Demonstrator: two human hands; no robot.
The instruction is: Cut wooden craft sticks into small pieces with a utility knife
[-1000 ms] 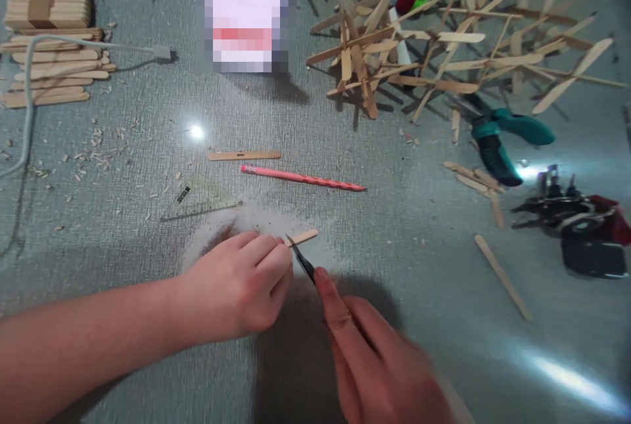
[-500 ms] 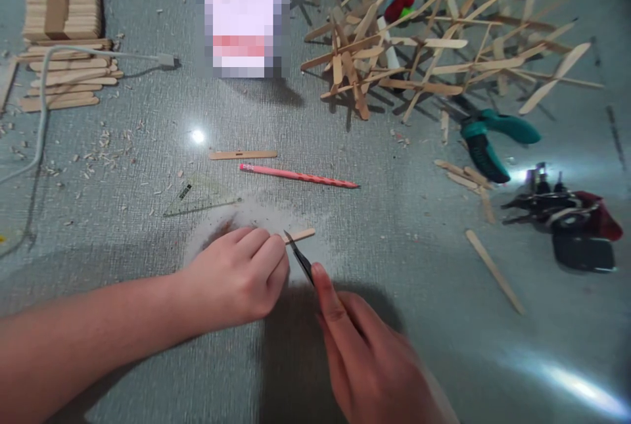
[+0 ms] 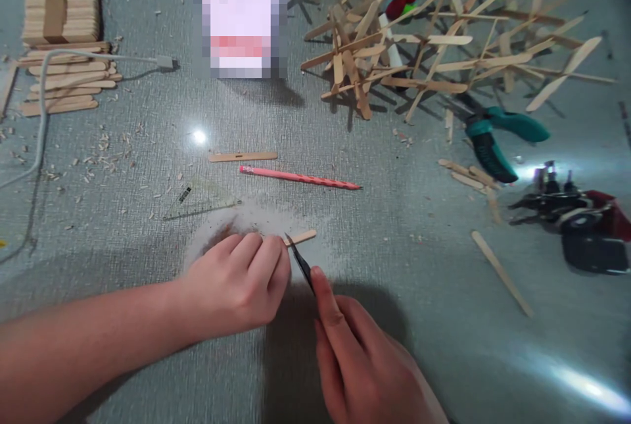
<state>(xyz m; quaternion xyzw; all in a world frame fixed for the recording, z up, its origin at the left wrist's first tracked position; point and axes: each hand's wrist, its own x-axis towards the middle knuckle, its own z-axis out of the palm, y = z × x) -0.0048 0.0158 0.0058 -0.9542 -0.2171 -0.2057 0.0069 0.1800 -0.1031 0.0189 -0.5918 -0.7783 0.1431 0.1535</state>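
My left hand [image 3: 241,279] is closed on a wooden craft stick [image 3: 303,236], whose rounded end sticks out to the right of the knuckles; the rest is hidden beneath the hand. In my right hand [image 3: 359,345] is a craft knife [image 3: 302,263] with a dark body, the forefinger laid along it. Its pointed blade lies against the stick close to my left knuckles. Beyond the hands are a pink pencil [image 3: 300,177], a craft stick with a small dark slot [image 3: 243,157] and a clear set square [image 3: 202,204].
At the upper left lie a banded bundle of craft sticks [image 3: 81,10], loose sticks [image 3: 69,85] and a white cable [image 3: 42,108]. Crossed-stick assemblies [image 3: 355,56] fill the upper right, near teal-handled pliers [image 3: 488,141] and a bunch of keys [image 3: 566,200]. Wood chips [image 3: 108,144] are scattered leftward.
Both hands keep their grips, and the knife tip stays at nearly the same spot on the stick. The view has shifted very slightly.
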